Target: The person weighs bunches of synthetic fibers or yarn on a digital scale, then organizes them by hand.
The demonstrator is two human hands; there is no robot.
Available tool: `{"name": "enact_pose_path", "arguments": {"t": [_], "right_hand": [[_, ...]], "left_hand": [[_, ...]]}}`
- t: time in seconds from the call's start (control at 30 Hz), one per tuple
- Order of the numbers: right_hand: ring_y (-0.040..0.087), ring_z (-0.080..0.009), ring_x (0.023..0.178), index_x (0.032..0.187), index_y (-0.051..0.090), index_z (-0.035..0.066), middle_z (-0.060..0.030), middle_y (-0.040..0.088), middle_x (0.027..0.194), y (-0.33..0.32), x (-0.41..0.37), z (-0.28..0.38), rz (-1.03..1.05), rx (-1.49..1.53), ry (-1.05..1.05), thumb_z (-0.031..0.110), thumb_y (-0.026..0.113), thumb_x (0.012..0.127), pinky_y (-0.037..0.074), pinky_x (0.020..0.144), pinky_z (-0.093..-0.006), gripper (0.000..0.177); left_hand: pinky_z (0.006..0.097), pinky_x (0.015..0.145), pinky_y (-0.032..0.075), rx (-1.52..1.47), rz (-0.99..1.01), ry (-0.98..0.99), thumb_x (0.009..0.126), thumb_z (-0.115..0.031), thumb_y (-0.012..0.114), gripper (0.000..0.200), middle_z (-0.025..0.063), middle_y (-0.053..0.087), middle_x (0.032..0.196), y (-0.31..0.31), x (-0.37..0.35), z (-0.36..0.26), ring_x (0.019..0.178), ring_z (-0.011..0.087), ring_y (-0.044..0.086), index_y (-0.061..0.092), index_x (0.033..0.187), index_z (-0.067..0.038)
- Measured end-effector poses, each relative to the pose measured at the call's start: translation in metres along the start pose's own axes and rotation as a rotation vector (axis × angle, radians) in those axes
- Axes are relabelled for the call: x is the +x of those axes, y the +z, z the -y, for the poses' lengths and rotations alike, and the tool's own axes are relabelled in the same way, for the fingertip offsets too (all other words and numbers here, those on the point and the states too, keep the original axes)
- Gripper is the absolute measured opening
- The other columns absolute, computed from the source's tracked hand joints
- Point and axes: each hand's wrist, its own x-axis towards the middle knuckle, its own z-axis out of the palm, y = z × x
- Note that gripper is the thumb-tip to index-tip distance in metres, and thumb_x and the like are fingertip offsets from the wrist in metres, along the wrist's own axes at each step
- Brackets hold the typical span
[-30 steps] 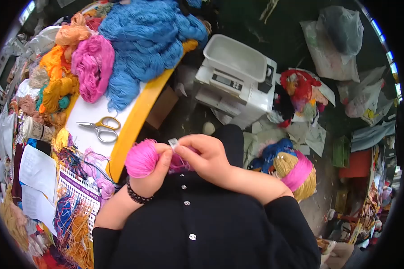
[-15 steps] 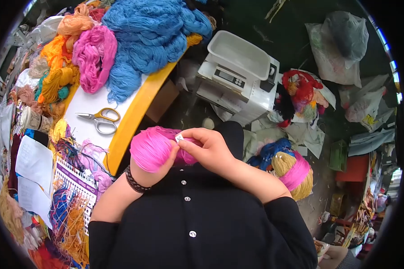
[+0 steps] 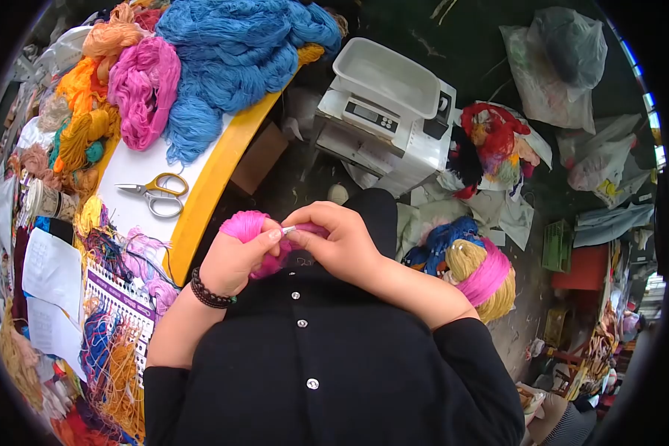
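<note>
A bright pink skein of yarn [image 3: 242, 224] is held in front of my black shirt. My left hand [image 3: 234, 262] is closed around it, with the thumb against a small white tag [image 3: 288, 230]. From the other side my right hand [image 3: 342, 241] pinches that tag between thumb and fingertips, close to the strands. The tag appears edge-on or folded, and fingers cover part of it. Some of the skein is hidden behind both hands.
Scissors [image 3: 156, 195] lie on the yellow-edged table [image 3: 201, 212], beside blue yarn [image 3: 238, 52] and a magenta skein [image 3: 143, 93]. Ahead stands a scale with a white tray [image 3: 386, 74]. At right sits a tan bundle with a pink band [image 3: 485, 276]; plastic bags [image 3: 554, 70] lie beyond.
My left hand has turned, bringing its thumb up to the tag and covering more of the pink skein. The tag's flat face no longer shows. The view has shifted slightly.
</note>
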Motion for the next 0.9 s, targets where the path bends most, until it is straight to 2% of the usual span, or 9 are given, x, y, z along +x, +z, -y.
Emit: {"name": "enact_pose_path", "arguments": {"t": [0.03,0.1,0.2,0.27,0.3,0.43,0.6,0.77,0.9], "right_hand": [[0.059,-0.0145,0.071,0.090,0.065,0.002,-0.0075,0.064,0.077,0.000,-0.001,0.000,-0.003,0.001,0.002,0.010,0.065,0.084,0.046,0.065,-0.0258,0.010],[0.058,-0.0092,0.072,0.091,0.065,0.001,-0.0039,0.064,0.080,-0.003,0.001,-0.001,0.143,0.531,0.393,0.010,0.064,0.086,0.046,0.065,-0.0232,0.011],[0.056,-0.0065,0.071,0.092,0.064,0.001,-0.0018,0.063,0.081,-0.006,-0.004,-0.015,0.166,0.610,0.432,0.012,0.065,0.085,0.046,0.063,-0.0221,0.013],[0.056,-0.0068,0.065,0.094,0.063,0.003,-0.0004,0.062,0.079,-0.025,-0.007,-0.019,0.161,0.524,0.511,0.018,0.068,0.084,0.046,0.058,-0.0215,0.019],[0.052,-0.0047,0.059,0.098,0.064,0.006,0.0027,0.061,0.077,-0.039,-0.009,-0.019,0.021,0.530,0.532,0.023,0.067,0.084,0.042,0.053,-0.0197,0.022],[0.036,-0.0022,0.049,0.105,0.062,0.006,0.0072,0.049,0.069,-0.129,-0.045,-0.040,-0.394,0.599,0.458,0.021,0.065,0.086,0.032,0.046,-0.0182,0.025],[0.041,0.0000,0.056,0.105,0.063,0.005,0.0071,0.056,0.077,-0.202,-0.129,-0.057,-0.879,0.258,0.395,0.015,0.066,0.085,0.028,0.048,-0.0159,0.022],[0.050,-0.0022,0.063,0.097,0.066,0.002,0.0030,0.061,0.078,-0.236,-0.204,-0.131,-1.014,-0.300,0.433,0.014,0.067,0.085,0.037,0.055,-0.0173,0.017],[0.051,-0.0044,0.062,0.094,0.066,0.000,0.0031,0.060,0.069,-0.238,-0.222,-0.148,-1.077,-0.180,0.433,0.013,0.069,0.083,0.040,0.055,-0.0209,0.017]], "left_hand": [[0.0245,0.060,0.047,0.279,-0.104,0.182,0.085,-0.005,0.063,0.005,0.0004,0.060,0.068,0.004,0.000,0.003,0.063,0.0100,0.058,0.063,0.085,0.000],[0.0262,0.059,0.047,0.770,-0.215,0.604,0.081,-0.003,0.065,0.003,0.0045,0.061,0.069,0.014,0.000,0.006,0.064,0.0129,0.060,0.064,0.082,-0.001],[0.0272,0.060,0.047,1.059,-0.173,0.784,0.079,-0.003,0.066,0.003,0.0083,0.060,0.070,0.016,-0.002,0.001,0.064,0.0197,0.060,0.063,0.079,-0.001],[0.0263,0.061,0.046,0.925,-0.136,0.682,0.082,-0.002,0.063,0.002,0.0054,0.060,0.069,0.002,0.002,0.003,0.065,0.0157,0.059,0.062,0.080,-0.001],[0.0233,0.062,0.045,0.503,-0.135,0.449,0.085,-0.002,0.061,0.003,0.0008,0.059,0.070,0.009,-0.004,-0.003,0.067,0.0098,0.057,0.062,0.083,0.000],[0.0163,0.049,0.033,0.364,-0.157,0.290,0.088,-0.014,0.061,0.014,-0.0041,0.053,0.069,-0.031,-0.002,-0.004,0.053,0.0017,0.043,0.063,0.089,0.000],[0.0163,0.039,0.019,0.293,-0.117,0.101,0.090,-0.022,0.061,0.027,-0.0076,0.044,0.062,-0.079,-0.010,-0.009,0.043,-0.0002,0.027,0.060,0.108,0.000],[0.0167,0.039,0.019,0.395,-0.249,0.039,0.090,-0.021,0.061,0.026,-0.0086,0.044,0.062,-0.106,-0.013,0.006,0.042,0.0004,0.026,0.062,0.109,-0.004],[0.0169,0.037,0.019,0.268,-0.251,-0.010,0.092,-0.021,0.058,0.026,-0.0059,0.049,0.063,-0.118,-0.018,0.001,0.041,0.0009,0.028,0.062,0.112,-0.004]]}}
